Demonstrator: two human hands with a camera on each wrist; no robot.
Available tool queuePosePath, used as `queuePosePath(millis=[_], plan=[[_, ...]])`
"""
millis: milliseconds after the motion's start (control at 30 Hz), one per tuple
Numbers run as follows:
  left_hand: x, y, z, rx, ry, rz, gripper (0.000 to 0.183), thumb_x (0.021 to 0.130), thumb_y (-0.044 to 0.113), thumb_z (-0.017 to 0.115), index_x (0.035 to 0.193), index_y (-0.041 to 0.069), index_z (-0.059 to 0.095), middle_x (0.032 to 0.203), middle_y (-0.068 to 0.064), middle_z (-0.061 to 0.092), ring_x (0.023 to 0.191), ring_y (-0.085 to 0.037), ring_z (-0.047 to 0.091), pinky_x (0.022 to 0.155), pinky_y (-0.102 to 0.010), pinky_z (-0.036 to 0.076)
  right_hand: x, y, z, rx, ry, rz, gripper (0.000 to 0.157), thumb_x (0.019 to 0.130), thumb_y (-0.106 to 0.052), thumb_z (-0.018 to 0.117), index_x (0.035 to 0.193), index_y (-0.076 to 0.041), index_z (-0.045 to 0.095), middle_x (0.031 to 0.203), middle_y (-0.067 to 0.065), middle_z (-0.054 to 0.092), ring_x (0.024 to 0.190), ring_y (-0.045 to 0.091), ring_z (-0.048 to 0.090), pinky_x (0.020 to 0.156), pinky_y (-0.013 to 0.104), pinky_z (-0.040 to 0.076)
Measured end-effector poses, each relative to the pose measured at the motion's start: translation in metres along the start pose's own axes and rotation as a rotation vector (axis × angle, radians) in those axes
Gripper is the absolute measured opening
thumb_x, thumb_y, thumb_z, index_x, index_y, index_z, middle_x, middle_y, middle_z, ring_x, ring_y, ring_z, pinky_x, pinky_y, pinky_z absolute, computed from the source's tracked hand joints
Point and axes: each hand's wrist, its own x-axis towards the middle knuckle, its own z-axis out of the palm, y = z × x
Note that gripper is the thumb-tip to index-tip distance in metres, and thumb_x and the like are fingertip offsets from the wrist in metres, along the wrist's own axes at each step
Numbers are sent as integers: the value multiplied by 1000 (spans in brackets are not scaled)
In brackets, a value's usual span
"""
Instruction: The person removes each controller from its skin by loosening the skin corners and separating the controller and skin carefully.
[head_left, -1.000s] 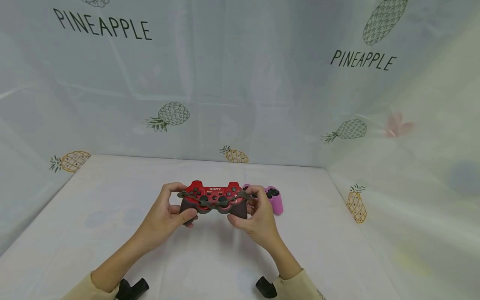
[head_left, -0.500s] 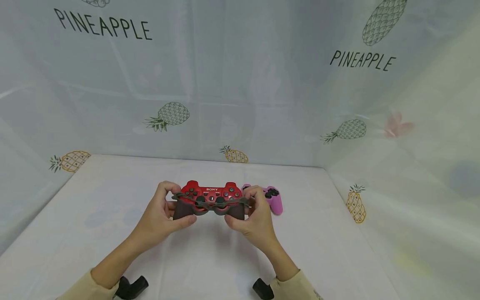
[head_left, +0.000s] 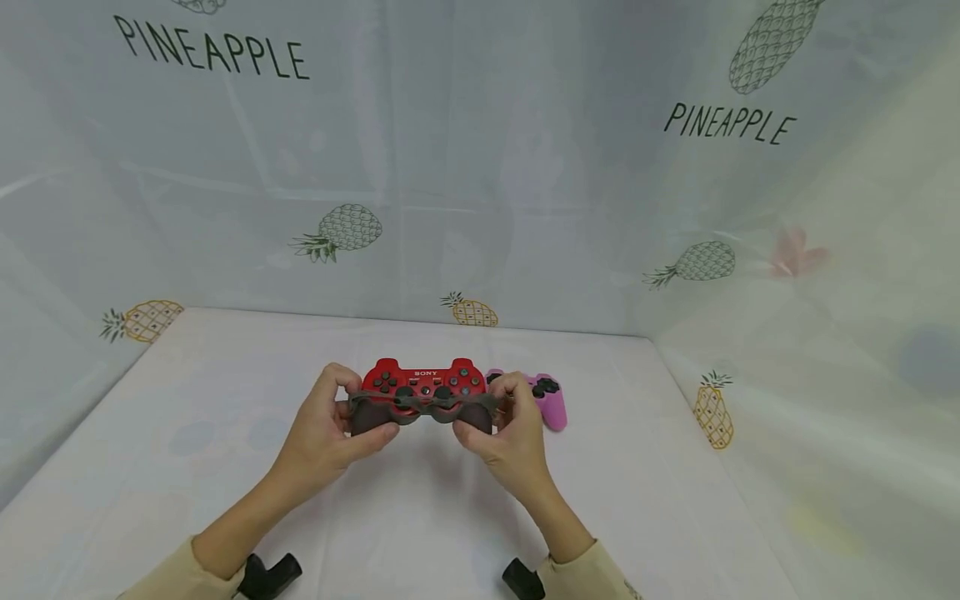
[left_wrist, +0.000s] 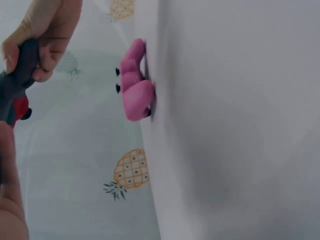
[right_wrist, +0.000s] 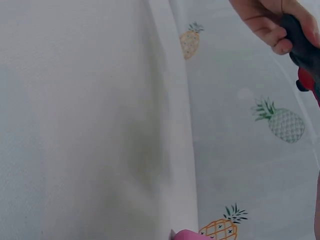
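Observation:
Both hands hold a red SONY game controller (head_left: 426,383) up over the table, face toward the head camera. A dark grey flexible cover (head_left: 371,415) wraps its handles, its edge crossing the face just below the thumbsticks. My left hand (head_left: 318,429) grips the left handle, thumb along the bottom and fingers at the side. With thumb below and fingers above, my right hand (head_left: 519,437) pinches the cover at the right handle. In the left wrist view, the right hand (left_wrist: 47,35) curls round the dark handle end. The controller's back is hidden.
Behind the right hand, a pink game controller (head_left: 553,406) with black buttons lies on the white-covered table (head_left: 405,517). A pineapple-printed curtain (head_left: 510,167) stands along the back and sides. Black wrist mounts (head_left: 273,575) stick out near both sleeves.
The red controller has shifted slightly left and levelled out. The cover's edge now runs straighter and lower across its face. The left thumb has moved along the left handle's bottom.

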Motion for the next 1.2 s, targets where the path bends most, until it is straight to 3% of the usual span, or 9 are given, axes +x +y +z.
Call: queuePosePath(millis=[100,267,533,700,933,1067,1200], plan=[[2,2,-2,7,-21,-39,67,90,10,87,129,10,33,127,-17,61,80,-19,77,65,-32,61,1,-2,-1,31,-28,49,54,80,5,85,119,-8,49,123,11,53,104,28,66,87,27,61],[5,2,-6,12,-49,-56,74,88,9,88,137,13,33,136,-16,53,89,-19,79,70,-34,63,1,-2,-3,30,-48,86,54,83,2,85,123,-10,51,125,11,55,103,30,69,82,30,63],[6,1,-5,-3,13,-46,64,84,2,89,122,6,37,117,-22,66,75,-20,77,58,-31,57,3,1,0,31,-8,1,47,79,2,87,110,-6,52,111,12,56,91,25,69,76,30,64],[6,1,-4,3,32,7,59,83,0,90,111,7,39,113,-18,65,63,-19,69,51,-29,53,6,1,2,-10,14,-66,43,76,0,87,100,-9,53,99,7,55,81,19,62,63,24,57],[8,-3,-2,36,71,70,55,82,0,90,100,8,39,101,-11,57,53,-13,54,46,-27,46,7,5,5,-27,33,-139,42,76,-1,86,90,-7,47,93,8,50,81,17,57,57,22,50],[9,-4,-2,9,63,16,54,85,2,89,104,7,38,98,-13,62,55,-16,59,49,-28,48,6,7,6,-59,51,-136,42,78,-3,87,91,-7,47,94,8,51,81,17,57,56,22,48],[9,-4,-5,-16,-6,-63,63,87,8,89,121,9,36,114,-15,60,78,-20,75,64,-29,58,6,6,2,-73,21,-40,43,82,-4,88,107,-8,52,109,8,57,89,20,65,66,23,54]])
